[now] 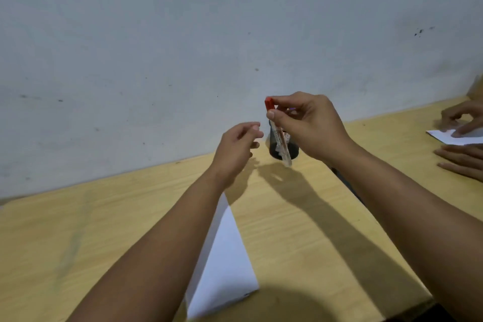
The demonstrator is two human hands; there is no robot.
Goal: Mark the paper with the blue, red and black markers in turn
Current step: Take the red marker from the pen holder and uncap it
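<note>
One red marker (278, 133), clear-barrelled with a red cap at its top, hangs almost upright in the pinching fingertips of the right hand (308, 125), above a dark mesh cup (286, 148) by the wall. Beside it the left hand (236, 150) hovers loosely curled, holding nothing. Both forearms hide much of the white paper (224, 256) on the table (78, 230); the cup's contents cannot be made out.

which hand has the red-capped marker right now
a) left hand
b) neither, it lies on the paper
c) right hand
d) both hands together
c) The right hand pinches the red-capped marker near its cap, holding it in the air in front of the dark mesh pen holder, while the left hand is open and empty beside it.
</note>
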